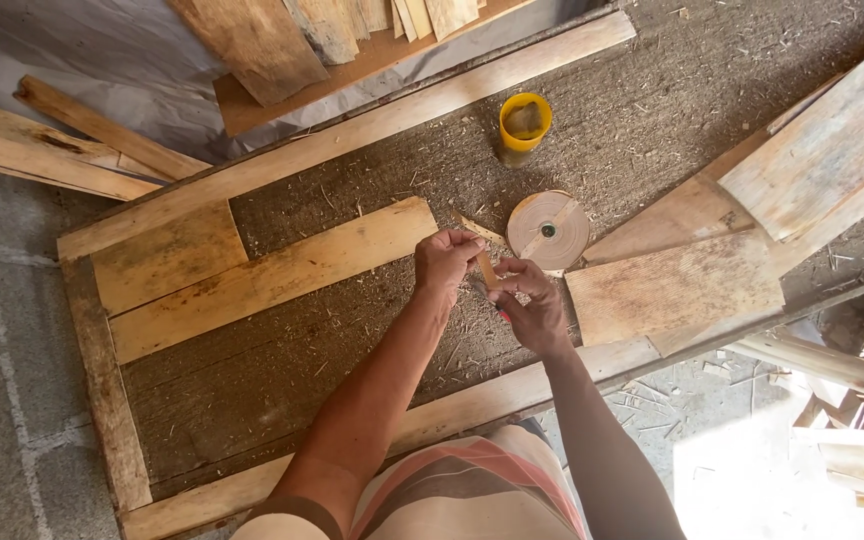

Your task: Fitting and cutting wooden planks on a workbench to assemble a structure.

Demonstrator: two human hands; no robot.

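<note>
1. Flat planks [262,275] lie on the left of the dusty workbench [652,110].
2. The left hand [445,262] is closed on a small wood strip [486,268], held above the bench.
3. The right hand [530,305] pinches the same strip from below; it seems to be trimming it, so the next move needs a steady grip.
4. A roll of tape [549,230] and a yellow cup [524,125] stand beyond.

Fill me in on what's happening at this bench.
A person stands over a rough wooden workbench strewn with shavings. Both hands meet above its middle: the left hand and right hand pinch a small strip of wood between their fingers. Just beyond lie a roll of pale veneer tape and a yellow cup. Flat boards lie on either side.
</note>
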